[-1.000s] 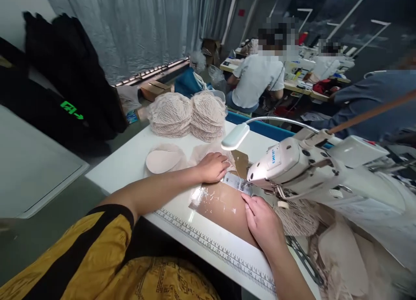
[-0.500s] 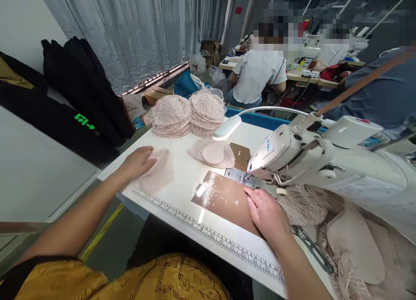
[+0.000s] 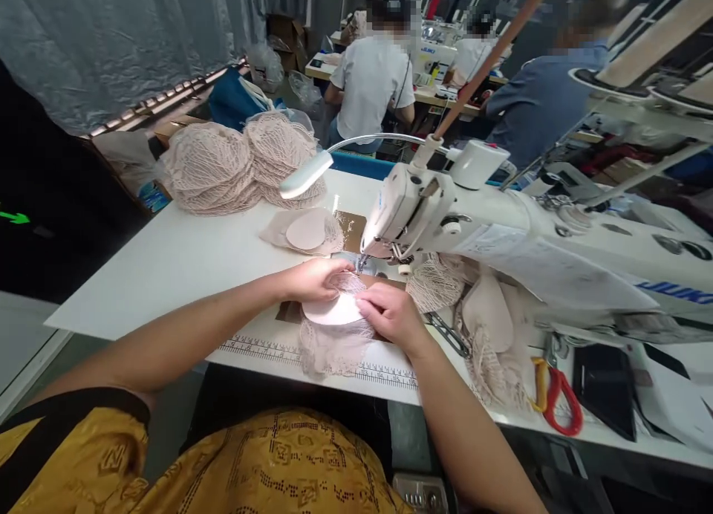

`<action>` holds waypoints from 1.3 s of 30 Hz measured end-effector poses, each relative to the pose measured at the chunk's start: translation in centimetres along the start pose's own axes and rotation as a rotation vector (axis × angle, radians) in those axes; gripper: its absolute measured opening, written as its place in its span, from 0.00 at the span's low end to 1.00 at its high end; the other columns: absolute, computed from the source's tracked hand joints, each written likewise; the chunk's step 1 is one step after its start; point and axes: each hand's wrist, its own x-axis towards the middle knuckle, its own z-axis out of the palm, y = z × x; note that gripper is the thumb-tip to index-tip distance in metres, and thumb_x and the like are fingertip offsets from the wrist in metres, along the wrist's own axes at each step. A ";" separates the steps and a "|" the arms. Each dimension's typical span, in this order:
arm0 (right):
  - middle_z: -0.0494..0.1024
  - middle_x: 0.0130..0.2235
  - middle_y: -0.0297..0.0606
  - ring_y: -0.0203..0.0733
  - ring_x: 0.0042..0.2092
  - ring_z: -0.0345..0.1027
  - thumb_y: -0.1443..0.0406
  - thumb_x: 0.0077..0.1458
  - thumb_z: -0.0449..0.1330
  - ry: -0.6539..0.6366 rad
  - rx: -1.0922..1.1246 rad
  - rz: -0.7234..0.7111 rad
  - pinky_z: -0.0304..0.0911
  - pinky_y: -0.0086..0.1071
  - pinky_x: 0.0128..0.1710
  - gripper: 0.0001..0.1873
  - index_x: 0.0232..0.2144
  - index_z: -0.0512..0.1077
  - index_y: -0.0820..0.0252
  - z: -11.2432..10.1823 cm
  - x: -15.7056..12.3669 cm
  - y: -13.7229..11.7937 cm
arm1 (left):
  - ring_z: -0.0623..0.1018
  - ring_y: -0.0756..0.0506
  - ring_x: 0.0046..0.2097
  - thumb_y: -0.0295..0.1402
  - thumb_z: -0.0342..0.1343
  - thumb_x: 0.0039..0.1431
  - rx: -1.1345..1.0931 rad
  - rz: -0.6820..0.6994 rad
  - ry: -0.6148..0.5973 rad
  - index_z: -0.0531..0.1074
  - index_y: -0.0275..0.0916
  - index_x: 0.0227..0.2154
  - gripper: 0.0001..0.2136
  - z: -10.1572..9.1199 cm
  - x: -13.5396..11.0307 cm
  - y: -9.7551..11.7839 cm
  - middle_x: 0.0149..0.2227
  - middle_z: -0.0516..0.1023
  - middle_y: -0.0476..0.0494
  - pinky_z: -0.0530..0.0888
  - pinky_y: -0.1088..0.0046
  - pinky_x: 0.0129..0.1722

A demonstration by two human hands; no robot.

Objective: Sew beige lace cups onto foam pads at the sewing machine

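My left hand (image 3: 317, 280) pinches the upper left edge of a pale pink lace piece (image 3: 334, 350), just in front of the sewing machine's needle area. On the lace lies a smooth white oval pad (image 3: 333, 311), brightly lit. My right hand (image 3: 391, 315) closes its fingers on the right side of the same lace and pad. The lower lace hangs toward the printed ruler (image 3: 390, 375) at the table's front edge. The white sewing machine (image 3: 412, 209) stands just beyond both hands. Another lace piece with an oval pad (image 3: 305, 229) lies behind my left hand.
Two stacks of lace cups (image 3: 209, 168) stand at the table's back left, beside a lamp (image 3: 306, 174). Right of my right hand are more lace pieces (image 3: 490, 328), red-handled scissors (image 3: 561, 402) and a dark phone-like slab (image 3: 604, 388). Co-workers (image 3: 370, 76) sit beyond.
My left hand has brought the lace from the table's left to the machine. My right hand has left the brown plate and now grips the lace and pad too. The view has turned right.
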 end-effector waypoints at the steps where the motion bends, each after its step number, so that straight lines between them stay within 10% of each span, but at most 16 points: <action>1: 0.76 0.29 0.36 0.38 0.33 0.68 0.63 0.60 0.55 -0.045 -0.034 -0.015 0.59 0.30 0.34 0.11 0.30 0.77 0.58 0.1 0.1 0.0 | 0.76 0.41 0.48 0.27 0.55 0.53 0.026 -0.006 0.019 0.67 0.35 0.53 0.23 0.0 0.6 -0.2 0.48 0.76 0.39 0.73 0.67 0.46; 5: 0.76 0.28 0.35 0.36 0.32 0.66 0.66 0.60 0.56 -0.086 -0.112 -0.003 0.56 0.28 0.32 0.12 0.27 0.76 0.59 0.3 0.2 0.0 | 0.78 0.44 0.37 0.27 0.53 0.56 0.095 -0.111 0.156 0.70 0.33 0.48 0.16 -0.3 1.6 -0.9 0.34 0.79 0.43 0.72 0.70 0.37; 21: 0.76 0.38 0.38 0.43 0.40 0.68 0.64 0.62 0.54 -0.114 -0.417 0.229 0.57 0.33 0.36 0.13 0.46 0.76 0.54 0.3 0.4 0.1 | 0.76 0.42 0.37 0.29 0.46 0.65 0.519 0.135 0.117 0.74 0.33 0.40 0.11 0.0 1.0 2.3 0.34 0.77 0.39 0.73 0.66 0.36; 28: 0.77 0.41 0.40 0.45 0.43 0.68 0.63 0.62 0.55 -0.078 -0.422 0.230 0.60 0.35 0.42 0.16 0.50 0.74 0.57 0.5 0.5 0.2 | 0.75 0.36 0.51 0.30 0.47 0.65 0.708 0.267 0.096 0.73 0.27 0.46 0.13 2.7 0.3 1.4 0.53 0.74 0.29 0.75 0.59 0.48; 39: 0.77 0.40 0.43 0.47 0.42 0.67 0.61 0.61 0.54 -0.095 -0.452 0.236 0.59 0.37 0.41 0.17 0.50 0.72 0.59 0.5 0.9 0.1 | 0.68 0.34 0.60 0.39 0.48 0.64 0.640 0.268 -0.061 0.64 0.27 0.59 0.26 0.4 1.4 -0.3 0.61 0.66 0.28 0.68 0.55 0.59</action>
